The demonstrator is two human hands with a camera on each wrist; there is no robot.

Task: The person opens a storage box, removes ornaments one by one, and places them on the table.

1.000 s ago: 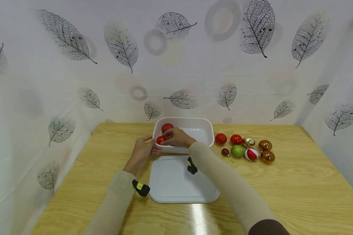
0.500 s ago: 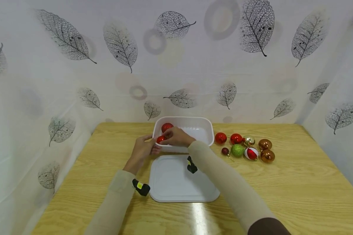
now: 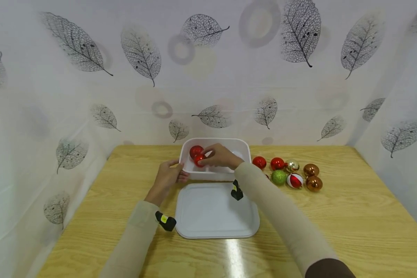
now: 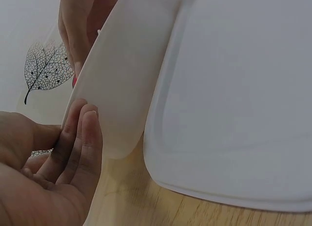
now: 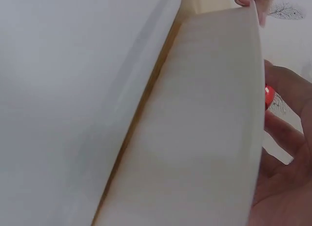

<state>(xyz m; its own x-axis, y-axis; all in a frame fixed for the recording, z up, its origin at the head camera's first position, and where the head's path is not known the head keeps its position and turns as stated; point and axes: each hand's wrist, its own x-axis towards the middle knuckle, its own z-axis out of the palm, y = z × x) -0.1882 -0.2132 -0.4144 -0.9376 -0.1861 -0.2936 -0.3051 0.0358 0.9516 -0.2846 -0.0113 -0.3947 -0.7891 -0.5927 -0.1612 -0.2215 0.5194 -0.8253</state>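
A white plastic box (image 3: 212, 176) stands near the back of the table. At its front left corner my left hand (image 3: 166, 175) pinches the rim, the thumb inside and the fingers along the outer wall, as the left wrist view shows. Within the box, my right hand (image 3: 221, 156) holds a shiny red bauble (image 3: 199, 160) between thumb and fingers. Just behind it lies a second red bauble (image 3: 195, 150). In the right wrist view the box wall hides most of the held bauble (image 5: 269, 96).
A white lid (image 3: 217, 210) lies flat in front of the box. To the right are several baubles, among them a red one (image 3: 259, 162), a glittery green one (image 3: 278, 177), a red-and-white one (image 3: 295, 180) and a copper one (image 3: 314, 183). Leaf-print cloth (image 3: 142, 116) backs the table.
The right hand has moved right and slightly back inside the box, and the red bauble has come with it, away from the corner. The left hand keeps its place at the rim.
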